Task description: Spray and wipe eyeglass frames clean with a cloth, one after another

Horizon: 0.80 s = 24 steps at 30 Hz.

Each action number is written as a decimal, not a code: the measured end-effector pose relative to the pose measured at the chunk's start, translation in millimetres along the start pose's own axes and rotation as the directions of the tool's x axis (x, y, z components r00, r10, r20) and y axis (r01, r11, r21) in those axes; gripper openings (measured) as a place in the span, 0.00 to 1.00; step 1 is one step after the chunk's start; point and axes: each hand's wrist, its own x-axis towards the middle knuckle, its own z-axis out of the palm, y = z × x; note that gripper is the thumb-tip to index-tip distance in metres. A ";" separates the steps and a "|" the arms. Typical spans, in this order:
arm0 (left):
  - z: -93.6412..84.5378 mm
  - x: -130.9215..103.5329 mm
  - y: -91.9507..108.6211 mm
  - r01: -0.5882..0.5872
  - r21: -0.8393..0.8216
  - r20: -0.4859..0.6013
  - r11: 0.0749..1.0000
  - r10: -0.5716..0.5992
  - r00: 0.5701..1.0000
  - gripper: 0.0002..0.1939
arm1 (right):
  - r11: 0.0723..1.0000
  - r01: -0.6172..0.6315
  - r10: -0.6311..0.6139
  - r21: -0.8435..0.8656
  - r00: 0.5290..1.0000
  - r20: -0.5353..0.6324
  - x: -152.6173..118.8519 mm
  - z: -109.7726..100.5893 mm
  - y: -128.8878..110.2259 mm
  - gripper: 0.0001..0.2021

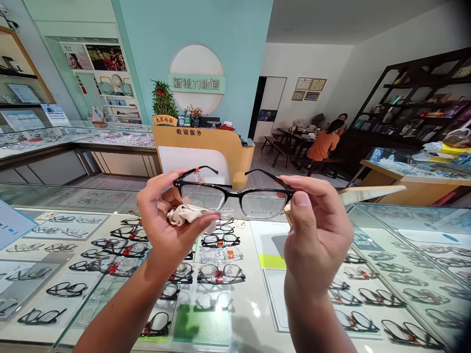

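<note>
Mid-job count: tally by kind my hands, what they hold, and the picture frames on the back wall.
Hands: 2 (left hand, right hand)
Held glasses: 1
Held cloth: 1
Wall frames: 4
Total: 8

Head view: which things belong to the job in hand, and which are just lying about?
In the job:
black-and-clear glasses, held up between the left hand and right hand
pale cloth, bunched in the left hand

Just lying about:
other glasses, laid out below
plant, by the wooden counter
</note>
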 end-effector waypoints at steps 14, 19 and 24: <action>0.6 -0.5 0.2 -0.075 0.033 -0.021 0.997 0.075 0.997 0.39 | 0.986 -0.066 0.059 0.152 0.997 0.049 1.9 1.4 6.1 0.08; 0.8 -0.8 -1.8 -0.014 0.008 -0.020 1.000 0.014 1.000 0.39 | 0.981 -0.108 0.092 0.161 0.990 0.104 3.8 -1.8 8.8 0.09; 0.8 0.4 -1.4 -0.013 -0.042 0.000 0.999 0.013 1.000 0.40 | 0.945 -0.171 0.132 0.278 0.979 0.156 4.7 -3.1 8.8 0.08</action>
